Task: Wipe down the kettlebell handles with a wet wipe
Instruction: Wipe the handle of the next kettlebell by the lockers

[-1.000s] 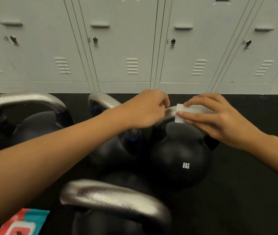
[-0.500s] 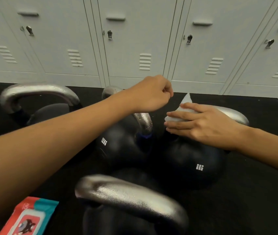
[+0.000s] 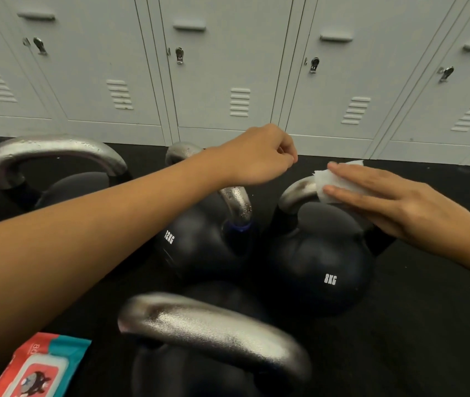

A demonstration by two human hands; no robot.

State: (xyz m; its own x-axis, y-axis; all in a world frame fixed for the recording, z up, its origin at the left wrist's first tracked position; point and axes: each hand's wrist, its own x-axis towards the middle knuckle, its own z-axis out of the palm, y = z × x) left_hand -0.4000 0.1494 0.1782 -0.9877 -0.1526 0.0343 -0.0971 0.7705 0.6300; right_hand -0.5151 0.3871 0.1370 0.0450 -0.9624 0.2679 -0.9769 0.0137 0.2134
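Several black kettlebells with silver handles stand on the dark floor. My right hand point(image 3: 391, 202) lies flat with straight fingers on a white wet wipe point(image 3: 331, 181), pressing it onto the handle point(image 3: 296, 193) of the 8KG kettlebell point(image 3: 319, 265). My left hand point(image 3: 259, 156) hovers above the 12KG kettlebell point(image 3: 199, 239), fingers curled, holding nothing I can see. That bell's handle point(image 3: 236, 204) looks wet with droplets. Another kettlebell handle point(image 3: 216, 325) is close in front of me, and one more point(image 3: 53, 153) is at the left.
A red and teal pack of wipes point(image 3: 36, 368) lies on the floor at the bottom left. A row of grey lockers point(image 3: 228, 67) stands right behind the kettlebells. Black floor point(image 3: 428, 325) stretches to the right.
My left hand let go of the wipe and lifted away to the left. My right hand flattened over the wipe and slid it along the 8KG handle.
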